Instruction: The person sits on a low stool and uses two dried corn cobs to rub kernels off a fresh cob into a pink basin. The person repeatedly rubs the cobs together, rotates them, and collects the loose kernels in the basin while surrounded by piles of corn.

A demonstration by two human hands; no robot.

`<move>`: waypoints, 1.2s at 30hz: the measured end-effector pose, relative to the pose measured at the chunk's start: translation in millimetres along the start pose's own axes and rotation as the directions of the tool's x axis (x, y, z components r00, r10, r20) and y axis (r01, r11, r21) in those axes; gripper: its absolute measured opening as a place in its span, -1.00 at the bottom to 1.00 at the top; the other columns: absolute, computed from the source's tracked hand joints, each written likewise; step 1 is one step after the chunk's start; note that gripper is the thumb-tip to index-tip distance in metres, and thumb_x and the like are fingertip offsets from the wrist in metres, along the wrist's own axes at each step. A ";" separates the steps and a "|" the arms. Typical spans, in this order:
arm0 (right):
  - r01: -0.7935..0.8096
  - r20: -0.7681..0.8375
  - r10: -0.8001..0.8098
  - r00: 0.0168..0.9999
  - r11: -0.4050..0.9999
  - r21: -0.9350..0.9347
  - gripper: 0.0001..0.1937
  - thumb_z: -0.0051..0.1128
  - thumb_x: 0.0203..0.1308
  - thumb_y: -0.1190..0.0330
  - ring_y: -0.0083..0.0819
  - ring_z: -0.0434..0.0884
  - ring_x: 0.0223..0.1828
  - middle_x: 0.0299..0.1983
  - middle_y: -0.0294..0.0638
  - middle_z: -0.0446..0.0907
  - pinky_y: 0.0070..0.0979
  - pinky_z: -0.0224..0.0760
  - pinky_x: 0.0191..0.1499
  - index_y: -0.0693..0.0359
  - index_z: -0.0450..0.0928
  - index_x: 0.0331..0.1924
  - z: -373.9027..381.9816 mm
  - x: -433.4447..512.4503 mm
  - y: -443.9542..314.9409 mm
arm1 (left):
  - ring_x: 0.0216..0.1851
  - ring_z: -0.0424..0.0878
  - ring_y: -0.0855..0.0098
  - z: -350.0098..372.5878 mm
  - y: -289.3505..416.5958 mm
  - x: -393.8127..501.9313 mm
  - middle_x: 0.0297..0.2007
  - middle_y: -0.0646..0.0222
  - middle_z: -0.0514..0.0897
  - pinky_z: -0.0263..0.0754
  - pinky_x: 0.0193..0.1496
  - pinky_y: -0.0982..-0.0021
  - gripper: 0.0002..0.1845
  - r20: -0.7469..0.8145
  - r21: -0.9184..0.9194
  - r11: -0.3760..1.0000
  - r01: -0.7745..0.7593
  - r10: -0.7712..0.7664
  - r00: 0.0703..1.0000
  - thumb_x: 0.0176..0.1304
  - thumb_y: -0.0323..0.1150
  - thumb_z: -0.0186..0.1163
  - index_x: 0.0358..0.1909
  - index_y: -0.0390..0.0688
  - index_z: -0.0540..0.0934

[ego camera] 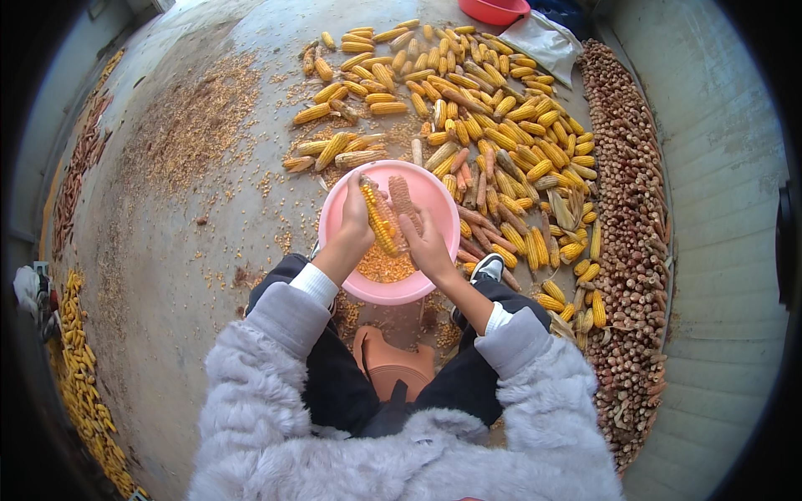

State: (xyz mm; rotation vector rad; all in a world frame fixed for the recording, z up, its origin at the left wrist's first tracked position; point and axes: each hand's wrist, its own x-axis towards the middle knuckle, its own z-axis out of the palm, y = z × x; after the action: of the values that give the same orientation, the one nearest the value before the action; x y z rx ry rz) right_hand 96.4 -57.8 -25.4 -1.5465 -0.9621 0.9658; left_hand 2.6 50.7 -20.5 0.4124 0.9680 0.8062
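Note:
My left hand [357, 216] is closed around a partly shelled corn cob [381, 219], with rows of yellow kernels on its left side and a bare patch on its right. In my right hand [429, 243] is a bare corn cob [403, 199], held close beside the first one; whether the two touch is hard to tell. Both hands are over a pink plastic basin [447, 216] between my knees. Loose yellow kernels [383, 266] lie in the bottom of the basin.
Corn ears [501, 138] spread over the floor ahead and to the right, some bare cobs [479, 181] among them. Stacked cobs [626, 219] line the right wall. Scattered kernels [188, 125] lie at left. A white sack [545, 41] and red basin [495, 9] are at the back. An orange plastic stool [398, 363] is beneath me.

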 end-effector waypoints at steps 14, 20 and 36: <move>0.139 0.039 -0.135 0.990 0.975 -0.172 -0.39 0.03 0.17 0.04 -0.04 0.58 -0.10 -0.16 0.15 0.56 -0.28 0.39 -0.04 0.30 0.16 0.14 1.5 -5.2 2.5 | -0.53 0.49 0.37 3.1 -5.6 -4.3 -0.54 0.31 0.48 0.50 -0.42 0.36 -0.55 -0.018 0.000 1.000 -0.005 0.005 1.000 0.30 0.07 -0.17 -0.37 -0.15 0.40; 0.096 -0.015 -0.099 0.995 0.984 -0.151 -0.44 -0.06 0.24 0.06 0.01 0.56 -0.09 -0.16 0.16 0.55 -0.25 0.36 -0.03 0.30 0.16 0.15 4.2 -5.5 5.4 | -0.59 0.48 0.36 0.8 -8.0 -1.5 -0.54 0.31 0.46 0.48 -0.51 0.34 -0.59 -0.008 0.031 0.999 0.045 -0.044 0.999 0.28 0.04 -0.16 -0.34 -0.12 0.39; 0.020 -0.048 -0.023 0.999 0.999 -0.050 -0.41 0.11 0.13 0.06 -0.16 0.53 -0.04 -0.10 0.09 0.50 -0.36 0.33 0.01 0.34 0.24 0.07 2.0 -1.4 -0.6 | -0.53 0.50 0.36 -1.4 -11.1 -0.7 -0.51 0.29 0.49 0.49 -0.42 0.36 -0.64 -0.007 0.014 1.000 0.003 -0.003 1.000 0.24 0.00 -0.06 -0.33 -0.12 0.40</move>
State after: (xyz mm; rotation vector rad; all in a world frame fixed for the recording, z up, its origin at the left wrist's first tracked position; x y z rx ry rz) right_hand 94.0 -58.4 -25.0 -1.5909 -0.9731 0.8911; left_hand 5.8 42.9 -27.9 0.4204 0.9810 0.7990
